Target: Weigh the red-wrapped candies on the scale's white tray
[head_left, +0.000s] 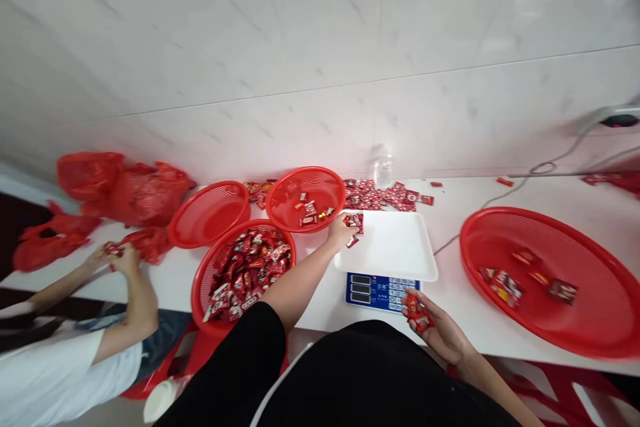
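My left hand (pixel 341 232) is closed on a few red-wrapped candies (pixel 355 221) at the left rim of the white weighing tray (pixel 395 243). The tray sits on a digital scale with a blue keypad panel (pixel 383 291). In front of the scale, my right hand (pixel 440 332) is turned palm up, its fingers curled around red candy packets (pixel 418 313). Just behind my left hand stands a red basket (pixel 327 180) with a few candies inside. To the left, a fuller red basket (pixel 200 280) is heaped with red-wrapped candies (pixel 250 267).
A large red basket (pixel 590 267) with a few packets stands at the right. Red packets (pixel 373 197) and a clear bottle (pixel 383 169) line the wall. A grey cable (pixel 505 197) crosses the table. At left, a co-worker's hands (pixel 120 257) work near red plastic bags (pixel 140 193).
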`<state>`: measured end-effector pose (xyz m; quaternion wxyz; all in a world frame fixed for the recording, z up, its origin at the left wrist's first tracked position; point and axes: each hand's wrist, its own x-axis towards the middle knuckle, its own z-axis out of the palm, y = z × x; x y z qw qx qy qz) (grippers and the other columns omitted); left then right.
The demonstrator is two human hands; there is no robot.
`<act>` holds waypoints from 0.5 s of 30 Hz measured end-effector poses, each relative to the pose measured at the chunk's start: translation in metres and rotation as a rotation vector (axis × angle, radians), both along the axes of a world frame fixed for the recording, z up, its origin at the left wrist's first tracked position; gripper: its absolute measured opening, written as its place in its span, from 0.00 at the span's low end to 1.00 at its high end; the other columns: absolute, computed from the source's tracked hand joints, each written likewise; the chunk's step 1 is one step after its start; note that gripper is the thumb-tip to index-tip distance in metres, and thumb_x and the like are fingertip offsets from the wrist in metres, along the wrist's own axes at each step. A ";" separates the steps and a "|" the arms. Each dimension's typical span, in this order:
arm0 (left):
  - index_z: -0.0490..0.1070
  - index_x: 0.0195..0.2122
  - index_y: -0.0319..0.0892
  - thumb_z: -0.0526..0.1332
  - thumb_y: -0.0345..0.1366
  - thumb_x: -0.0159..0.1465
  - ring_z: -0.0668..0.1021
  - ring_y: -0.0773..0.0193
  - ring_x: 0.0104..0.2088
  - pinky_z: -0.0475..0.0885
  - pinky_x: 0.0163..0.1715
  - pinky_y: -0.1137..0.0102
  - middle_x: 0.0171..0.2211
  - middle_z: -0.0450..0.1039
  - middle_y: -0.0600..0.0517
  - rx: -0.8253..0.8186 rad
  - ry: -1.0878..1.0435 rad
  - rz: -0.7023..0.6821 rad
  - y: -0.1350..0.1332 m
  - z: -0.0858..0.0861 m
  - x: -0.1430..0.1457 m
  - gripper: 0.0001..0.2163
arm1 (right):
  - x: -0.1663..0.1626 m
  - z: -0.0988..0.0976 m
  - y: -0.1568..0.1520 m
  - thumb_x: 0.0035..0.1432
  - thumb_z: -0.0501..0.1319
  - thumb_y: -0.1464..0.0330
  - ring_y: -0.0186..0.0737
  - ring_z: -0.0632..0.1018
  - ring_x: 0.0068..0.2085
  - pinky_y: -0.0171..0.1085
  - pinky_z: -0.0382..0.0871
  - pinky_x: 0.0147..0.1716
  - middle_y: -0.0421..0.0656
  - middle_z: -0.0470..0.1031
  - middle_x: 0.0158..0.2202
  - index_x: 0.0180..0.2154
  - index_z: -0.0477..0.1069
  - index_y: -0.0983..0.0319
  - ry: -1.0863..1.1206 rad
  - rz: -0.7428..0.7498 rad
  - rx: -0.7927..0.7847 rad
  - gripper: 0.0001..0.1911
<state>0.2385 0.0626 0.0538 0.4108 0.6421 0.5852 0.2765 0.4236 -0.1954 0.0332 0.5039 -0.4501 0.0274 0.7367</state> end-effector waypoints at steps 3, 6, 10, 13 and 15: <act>0.74 0.37 0.41 0.68 0.28 0.47 0.77 0.64 0.32 0.70 0.33 0.73 0.31 0.77 0.53 0.041 -0.137 0.151 0.004 0.016 -0.053 0.14 | -0.012 -0.006 0.006 0.51 0.71 0.59 0.39 0.83 0.36 0.31 0.80 0.28 0.39 0.82 0.37 0.41 0.80 0.50 -0.003 0.048 -0.023 0.14; 0.73 0.36 0.41 0.69 0.28 0.46 0.77 0.65 0.30 0.71 0.33 0.72 0.30 0.76 0.53 0.082 -0.221 0.323 0.018 0.032 -0.124 0.15 | -0.029 -0.011 0.013 0.50 0.70 0.58 0.42 0.84 0.38 0.33 0.82 0.30 0.37 0.83 0.38 0.39 0.80 0.47 -0.012 0.106 -0.022 0.12; 0.71 0.35 0.40 0.70 0.24 0.44 0.77 0.66 0.27 0.73 0.32 0.70 0.28 0.75 0.55 0.052 -0.385 0.608 0.048 0.051 -0.224 0.17 | -0.052 -0.011 0.023 0.50 0.69 0.55 0.47 0.83 0.45 0.36 0.84 0.37 0.36 0.83 0.39 0.39 0.80 0.43 -0.037 0.163 0.003 0.11; 0.69 0.31 0.39 0.70 0.21 0.42 0.77 0.66 0.26 0.73 0.31 0.69 0.25 0.73 0.54 0.023 -0.533 0.864 0.071 0.060 -0.289 0.16 | -0.069 -0.008 0.030 0.50 0.69 0.55 0.49 0.81 0.50 0.39 0.82 0.45 0.34 0.83 0.42 0.40 0.80 0.43 -0.056 0.149 0.003 0.12; 0.67 0.29 0.38 0.69 0.19 0.44 0.76 0.66 0.25 0.73 0.29 0.69 0.24 0.71 0.54 0.014 -0.607 0.990 0.085 0.065 -0.323 0.15 | -0.079 -0.006 0.034 0.51 0.69 0.56 0.49 0.79 0.53 0.40 0.79 0.50 0.34 0.83 0.43 0.40 0.80 0.43 -0.054 0.131 0.004 0.12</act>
